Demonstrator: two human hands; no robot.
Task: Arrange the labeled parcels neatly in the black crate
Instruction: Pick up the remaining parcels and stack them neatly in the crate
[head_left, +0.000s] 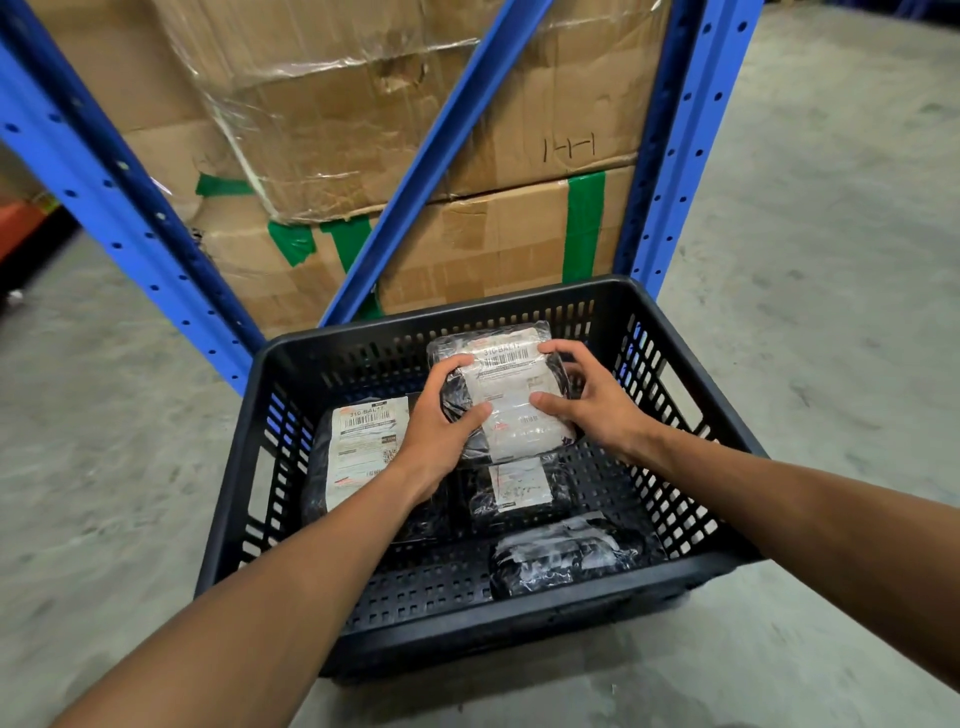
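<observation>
A black slatted crate (244, 467) stands on the floor in front of me. Both hands hold a black plastic-wrapped parcel with a white shipping label (511, 395) over the crate's far middle. My left hand (441, 421) grips its left edge and my right hand (587, 400) grips its right edge. A larger labeled parcel (358, 452) lies flat at the crate's left. A smaller labeled parcel (519, 491) lies under the held one. A third black parcel (561, 556), label not visible, lies near the crate's front right.
Blue metal racking posts (130, 208) and a diagonal brace (441, 150) rise just behind the crate. Large taped cardboard boxes (493, 244) are stacked inside the rack. Grey concrete floor (805, 260) spreads to the left and right.
</observation>
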